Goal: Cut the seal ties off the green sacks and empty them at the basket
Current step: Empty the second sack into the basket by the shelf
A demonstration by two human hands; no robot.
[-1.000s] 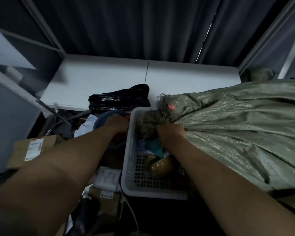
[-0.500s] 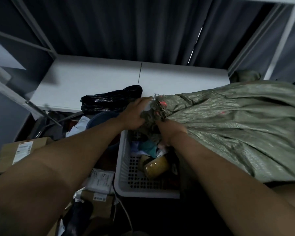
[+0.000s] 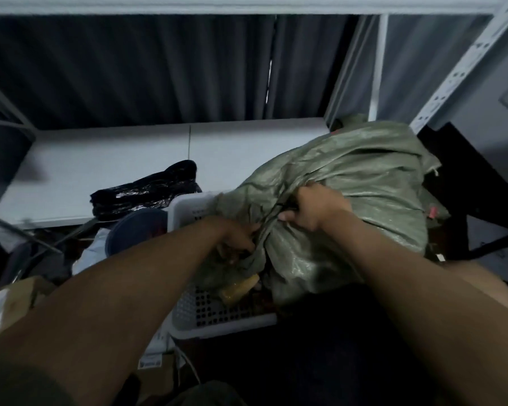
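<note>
Beside dark curtains, the green sack (image 3: pixel 364 177) lies mouth-down over the white basket (image 3: pixel 194 209), both the left hand (image 3: pixel 236 237) and right hand (image 3: pixel 314 208) clenched on its gathered neck.

Green woven sack (image 3: pixel 349 183); white perforated basket (image 3: pixel 217 312); glossy black bag (image 3: pixel 147 194)

Storeroom: metal racking (image 3: pixel 464 63), cartons (image 3: pixel 15 300), sacks (image 3: pixel 349 183).

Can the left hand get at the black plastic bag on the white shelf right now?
Probably not at once: the left hand grips the green sack over the white basket. Once it lets go, the black plastic bag lies uncovered just beyond, with nothing seen between.
</note>
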